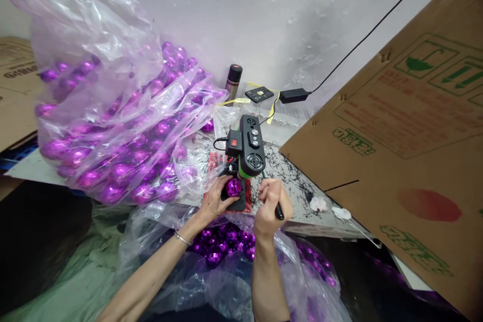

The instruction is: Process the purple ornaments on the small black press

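My left hand [216,198] grips a shiny purple ball ornament [234,187] between thumb and fingers. The ball sits on the dark base of a small black and green bench machine [252,146], under its head. My right hand [272,205] is wrapped round the machine's black-ended lever handle [279,212], to the right of the ball. A red switch shows on the box at the machine's left side. Beneath the machine lies a red patterned mat [248,196], partly hidden by the base and my left hand.
A clear plastic bag [124,126] of purple balls fills the left; another open bag [177,266] of balls hangs below the table edge. A large carton [400,146] leans in from the right. Black scraps litter the table [287,176]. A flask [233,80] and power adapter [294,95] stand behind.
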{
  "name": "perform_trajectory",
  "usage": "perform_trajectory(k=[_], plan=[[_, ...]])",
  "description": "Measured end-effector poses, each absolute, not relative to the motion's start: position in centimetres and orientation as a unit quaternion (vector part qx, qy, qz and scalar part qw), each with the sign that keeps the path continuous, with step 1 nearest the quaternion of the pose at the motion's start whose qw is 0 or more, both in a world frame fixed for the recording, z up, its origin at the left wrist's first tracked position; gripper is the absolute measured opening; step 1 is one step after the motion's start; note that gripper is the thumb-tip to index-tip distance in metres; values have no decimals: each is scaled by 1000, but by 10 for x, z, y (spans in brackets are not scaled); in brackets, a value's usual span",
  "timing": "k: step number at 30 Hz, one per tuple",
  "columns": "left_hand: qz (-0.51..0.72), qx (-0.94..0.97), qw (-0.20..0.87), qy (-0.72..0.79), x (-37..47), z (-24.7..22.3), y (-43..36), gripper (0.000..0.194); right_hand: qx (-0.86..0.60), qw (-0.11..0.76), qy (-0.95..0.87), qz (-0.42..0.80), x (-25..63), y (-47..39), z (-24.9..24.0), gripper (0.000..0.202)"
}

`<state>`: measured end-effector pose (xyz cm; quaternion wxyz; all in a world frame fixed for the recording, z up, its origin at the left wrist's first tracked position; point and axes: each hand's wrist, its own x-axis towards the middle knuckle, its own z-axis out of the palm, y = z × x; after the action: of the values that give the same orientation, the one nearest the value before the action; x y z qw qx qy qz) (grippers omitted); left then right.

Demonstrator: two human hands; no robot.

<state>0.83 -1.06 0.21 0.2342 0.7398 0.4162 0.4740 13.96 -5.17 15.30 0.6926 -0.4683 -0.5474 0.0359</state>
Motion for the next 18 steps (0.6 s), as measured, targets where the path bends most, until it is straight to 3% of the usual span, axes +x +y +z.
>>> perform_trajectory(k=[3,8,10,14,18], plan=[[449,783,196,384,-6,4,-46,67,-476,680,-556,42,141,-55,155,45],[301,871,208,327,-33,-1,-122,81,-467,681,-564,28,142,-59,137,40],[301,879,201,310,-41,3,-124,75,-461,683,-566,24,142,-58,133,39],[377,848,152,340,-54,40,-46,24,-446,687,-574,16,143,-57,131,37],[353,757,163,525,-62,94,85,24,-449,680,-579,22,144,-58,131,34]])
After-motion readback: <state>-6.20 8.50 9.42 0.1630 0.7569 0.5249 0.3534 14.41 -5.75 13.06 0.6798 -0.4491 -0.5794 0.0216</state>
